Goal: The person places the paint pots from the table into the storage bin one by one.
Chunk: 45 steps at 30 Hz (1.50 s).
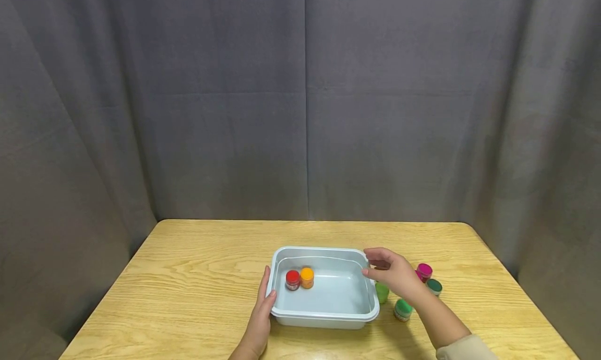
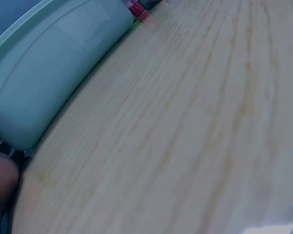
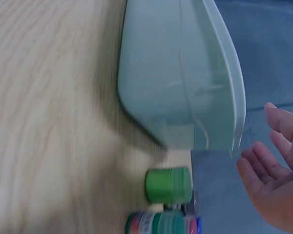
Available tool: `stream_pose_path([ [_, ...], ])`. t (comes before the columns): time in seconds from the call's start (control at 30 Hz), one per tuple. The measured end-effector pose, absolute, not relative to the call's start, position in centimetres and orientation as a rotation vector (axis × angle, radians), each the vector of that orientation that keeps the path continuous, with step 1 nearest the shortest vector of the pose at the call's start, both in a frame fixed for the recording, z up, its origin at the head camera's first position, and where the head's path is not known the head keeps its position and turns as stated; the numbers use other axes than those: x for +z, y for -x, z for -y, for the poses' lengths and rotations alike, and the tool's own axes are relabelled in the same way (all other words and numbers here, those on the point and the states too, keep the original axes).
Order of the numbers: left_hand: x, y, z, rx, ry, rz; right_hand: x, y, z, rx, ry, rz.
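A pale blue plastic tub stands on the table, with a red-lidded jar and an orange jar side by side at its left inside. Along the tub's left wall lies my left hand, fingers extended outside and thumb at the rim. My right hand hovers at the tub's right rim, fingers slightly bent and nothing between them, as the right wrist view confirms. Beneath and beside it are a light green jar, a green-lidded jar, a dark green-lidded jar and a magenta-lidded jar.
The wooden table has rounded far corners. Grey curtains hang behind it and at both sides. The clustered jars stand close to the tub's right side, partly hidden by the right hand and forearm.
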State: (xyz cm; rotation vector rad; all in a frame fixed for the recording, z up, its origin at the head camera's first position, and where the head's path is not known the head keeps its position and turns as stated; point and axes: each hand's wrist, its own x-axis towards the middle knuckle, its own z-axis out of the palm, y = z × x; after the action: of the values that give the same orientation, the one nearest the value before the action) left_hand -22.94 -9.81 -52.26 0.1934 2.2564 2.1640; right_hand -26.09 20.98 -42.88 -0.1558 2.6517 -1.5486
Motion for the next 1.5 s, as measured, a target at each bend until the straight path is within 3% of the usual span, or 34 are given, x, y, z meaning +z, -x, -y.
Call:
stream_pose_path([
  [1.03,-52.0,22.7,9.9,2.153,-0.191,-2.262,-48.1,21.9,-27.7,-1.450,0.007,-2.671],
  [1.5,-52.0,22.7,9.9,2.157,-0.198,-2.254,-49.7,21.5,-28.1,-1.440,-0.027,-2.644],
])
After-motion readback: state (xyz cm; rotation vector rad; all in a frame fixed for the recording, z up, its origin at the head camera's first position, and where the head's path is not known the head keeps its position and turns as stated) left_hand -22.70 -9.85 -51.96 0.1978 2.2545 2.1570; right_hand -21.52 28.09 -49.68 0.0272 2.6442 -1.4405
